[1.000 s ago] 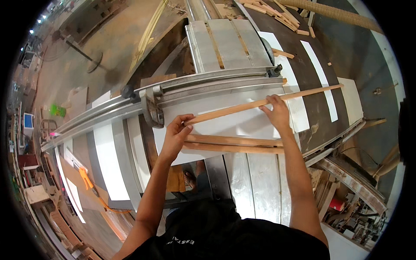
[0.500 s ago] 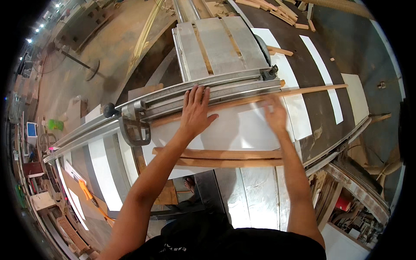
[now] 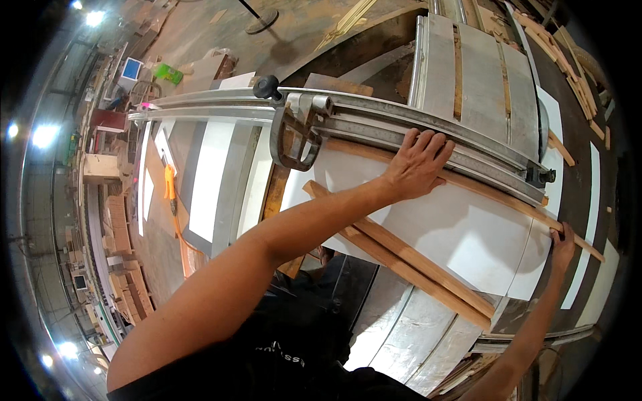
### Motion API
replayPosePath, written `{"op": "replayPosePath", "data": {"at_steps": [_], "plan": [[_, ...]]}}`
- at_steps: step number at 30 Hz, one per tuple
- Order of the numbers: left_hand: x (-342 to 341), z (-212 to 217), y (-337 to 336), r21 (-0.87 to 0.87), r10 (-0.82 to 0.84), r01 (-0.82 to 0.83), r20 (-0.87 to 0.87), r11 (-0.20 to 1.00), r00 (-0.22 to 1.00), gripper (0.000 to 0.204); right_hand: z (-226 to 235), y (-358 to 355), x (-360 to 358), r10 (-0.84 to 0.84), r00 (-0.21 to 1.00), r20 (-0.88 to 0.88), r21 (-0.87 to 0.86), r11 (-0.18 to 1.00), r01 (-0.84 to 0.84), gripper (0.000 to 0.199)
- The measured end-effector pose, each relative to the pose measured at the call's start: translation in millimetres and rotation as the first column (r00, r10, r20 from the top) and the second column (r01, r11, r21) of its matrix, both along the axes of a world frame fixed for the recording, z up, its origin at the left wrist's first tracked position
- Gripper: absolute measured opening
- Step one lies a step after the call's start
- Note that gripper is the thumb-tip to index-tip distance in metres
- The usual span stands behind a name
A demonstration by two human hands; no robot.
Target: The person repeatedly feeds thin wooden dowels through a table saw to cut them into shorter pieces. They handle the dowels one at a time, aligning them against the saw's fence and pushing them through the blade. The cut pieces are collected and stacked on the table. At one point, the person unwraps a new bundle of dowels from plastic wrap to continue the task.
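Observation:
A long wooden strip [image 3: 491,192] lies along the near side of a metal fence [image 3: 361,120] on a sliding saw table. My left hand [image 3: 418,166] rests over the strip, its fingers curled onto the fence and its thumb on the near side. Farther right, my right hand [image 3: 564,246] is closed around the strip near its right end, thumb and fingers on either side. Two more wooden strips [image 3: 408,264] lie side by side, slanting across a white panel [image 3: 428,220] nearer to me. My left forearm covers part of them.
A black-knobbed clamp or stop with a loop handle [image 3: 289,144] sits on the fence's left part. Beyond the fence is a grey grooved metal table [image 3: 438,73]. Wood offcuts [image 3: 568,80] lie at the far right. An orange air gun [image 3: 169,182] with hose is at left.
The view has swung left. My right hand has moved out to the strip's right end and closed on it. My left hand now curls over the fence instead of lying flat.

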State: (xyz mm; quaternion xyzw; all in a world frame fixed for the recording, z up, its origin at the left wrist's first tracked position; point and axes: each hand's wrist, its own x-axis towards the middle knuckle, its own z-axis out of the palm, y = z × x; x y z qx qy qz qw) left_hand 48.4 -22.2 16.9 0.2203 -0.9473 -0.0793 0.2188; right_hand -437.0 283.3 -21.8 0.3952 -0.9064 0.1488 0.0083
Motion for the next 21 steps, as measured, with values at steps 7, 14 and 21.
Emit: {"op": "replayPosePath", "data": {"at_steps": [7, 14, 21], "plan": [[1.6, 5.3, -1.6, -0.013, -0.036, 0.037, 0.041, 0.999, 0.999, 0.076, 15.1, -18.9, 26.9, -0.033, 0.992, 0.123, -0.004, 0.999, 0.034, 0.049], [-14.4, 9.5, 3.6, -0.036, 0.011, -0.007, 0.125, 0.999, 0.992, 0.082, 2.1, -5.6, 25.8, 0.032, 0.994, -0.103, -0.002, 0.999, -0.033, 0.048], [-111.2, -5.5, 39.1, -0.068, -0.033, 0.043, 0.148, 0.997, 0.988, 0.088, 0.8, -17.2, 28.8, -0.021, 0.999, -0.036, -0.026, 0.999, 0.02, 0.053]]}}
